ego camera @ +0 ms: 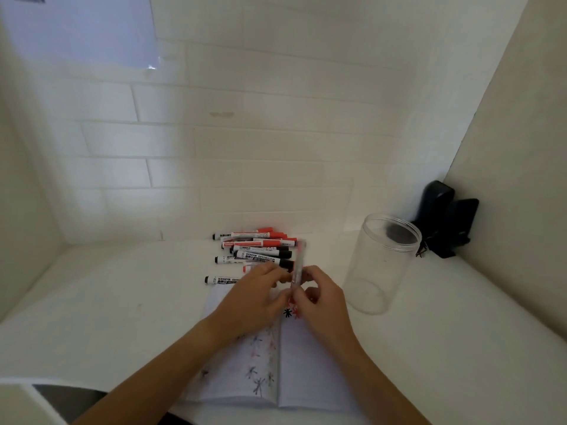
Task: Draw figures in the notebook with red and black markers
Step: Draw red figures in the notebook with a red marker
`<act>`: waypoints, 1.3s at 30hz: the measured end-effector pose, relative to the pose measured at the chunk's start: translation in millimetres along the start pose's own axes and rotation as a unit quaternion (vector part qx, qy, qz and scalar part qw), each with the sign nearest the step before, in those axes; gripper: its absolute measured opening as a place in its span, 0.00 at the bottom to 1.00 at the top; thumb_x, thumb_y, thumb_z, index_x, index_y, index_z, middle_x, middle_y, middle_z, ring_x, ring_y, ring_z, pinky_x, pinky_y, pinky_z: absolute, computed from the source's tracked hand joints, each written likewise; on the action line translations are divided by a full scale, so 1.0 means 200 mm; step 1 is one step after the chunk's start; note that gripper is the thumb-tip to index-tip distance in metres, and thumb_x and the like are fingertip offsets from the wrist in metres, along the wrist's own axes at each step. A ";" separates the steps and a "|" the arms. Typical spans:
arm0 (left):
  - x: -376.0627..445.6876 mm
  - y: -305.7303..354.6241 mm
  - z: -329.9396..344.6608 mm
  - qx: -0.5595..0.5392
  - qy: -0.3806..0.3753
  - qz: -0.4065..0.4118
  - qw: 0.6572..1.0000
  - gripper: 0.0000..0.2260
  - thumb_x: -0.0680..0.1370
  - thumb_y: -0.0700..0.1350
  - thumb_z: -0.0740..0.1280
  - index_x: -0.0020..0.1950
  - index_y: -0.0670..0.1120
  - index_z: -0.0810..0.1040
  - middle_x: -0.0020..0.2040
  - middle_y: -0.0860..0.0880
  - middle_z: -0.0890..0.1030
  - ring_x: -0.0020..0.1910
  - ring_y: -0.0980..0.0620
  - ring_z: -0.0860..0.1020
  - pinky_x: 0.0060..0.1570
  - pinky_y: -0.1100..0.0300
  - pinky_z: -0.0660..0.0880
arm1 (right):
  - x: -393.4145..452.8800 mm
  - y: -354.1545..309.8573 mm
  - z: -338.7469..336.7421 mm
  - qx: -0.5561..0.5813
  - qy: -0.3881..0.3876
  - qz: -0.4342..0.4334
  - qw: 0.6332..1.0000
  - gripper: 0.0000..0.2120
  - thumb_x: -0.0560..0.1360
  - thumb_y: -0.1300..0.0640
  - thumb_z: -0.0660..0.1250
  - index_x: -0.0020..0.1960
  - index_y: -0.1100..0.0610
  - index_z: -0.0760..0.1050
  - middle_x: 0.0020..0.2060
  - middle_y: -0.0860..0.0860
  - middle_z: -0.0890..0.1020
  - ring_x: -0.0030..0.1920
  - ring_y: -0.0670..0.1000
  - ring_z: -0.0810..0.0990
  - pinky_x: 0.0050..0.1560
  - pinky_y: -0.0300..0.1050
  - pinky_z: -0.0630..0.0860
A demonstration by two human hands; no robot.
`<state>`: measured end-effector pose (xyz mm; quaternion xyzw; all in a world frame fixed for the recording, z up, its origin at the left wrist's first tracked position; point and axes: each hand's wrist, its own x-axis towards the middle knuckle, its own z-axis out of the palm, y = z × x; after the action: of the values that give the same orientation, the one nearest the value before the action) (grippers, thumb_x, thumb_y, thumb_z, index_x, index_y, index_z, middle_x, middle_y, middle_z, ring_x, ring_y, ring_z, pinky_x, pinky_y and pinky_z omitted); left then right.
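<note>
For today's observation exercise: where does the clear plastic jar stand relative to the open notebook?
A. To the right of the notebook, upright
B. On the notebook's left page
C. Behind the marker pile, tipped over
A: the clear jar stands upright on the table, right of the notebook.

White table (122,302): open notebook (306,378), marker pile (254,250), clear jar (380,265), black device (448,222).

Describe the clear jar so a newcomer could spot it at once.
Start at the open notebook in front of the person and look right, toward the corner. There the clear jar stands upright and lidless on the white table. It is the only see-through thing, unlike the dark objects behind it.
</note>
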<state>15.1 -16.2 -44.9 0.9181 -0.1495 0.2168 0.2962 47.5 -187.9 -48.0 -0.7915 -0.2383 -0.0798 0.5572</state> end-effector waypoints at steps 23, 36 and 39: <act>-0.05 -0.12 0.10 0.081 -0.014 0.043 0.996 0.20 0.85 0.58 0.50 0.55 0.50 0.77 0.50 0.55 0.78 0.47 0.58 0.74 0.49 0.62 0.74 | 0.01 0.21 -0.01 -0.368 -0.015 -0.263 0.892 0.12 0.80 0.48 0.60 0.49 0.53 0.79 0.42 0.47 0.81 0.38 0.48 0.79 0.35 0.43 0.77; -0.05 -0.14 0.09 0.052 0.015 0.063 0.997 0.12 0.84 0.50 0.56 0.52 0.50 0.78 0.47 0.55 0.79 0.46 0.61 0.72 0.49 0.70 0.68 | -0.05 0.16 0.02 -0.419 0.000 -0.239 0.876 0.12 0.82 0.45 0.56 0.51 0.49 0.76 0.31 0.45 0.77 0.23 0.45 0.72 0.23 0.36 0.62; -0.05 -0.14 0.09 0.048 0.024 0.062 0.997 0.13 0.84 0.51 0.56 0.51 0.50 0.79 0.46 0.55 0.79 0.46 0.60 0.72 0.49 0.69 0.68 | -0.05 0.15 0.01 -0.418 -0.017 -0.217 0.882 0.13 0.84 0.42 0.54 0.53 0.47 0.74 0.30 0.45 0.78 0.24 0.46 0.73 0.24 0.38 0.65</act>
<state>23.7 -4.0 -76.8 0.9147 -0.1887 0.2633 0.2415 53.0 -197.4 -77.8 -0.8804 -0.3580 -0.2780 0.1391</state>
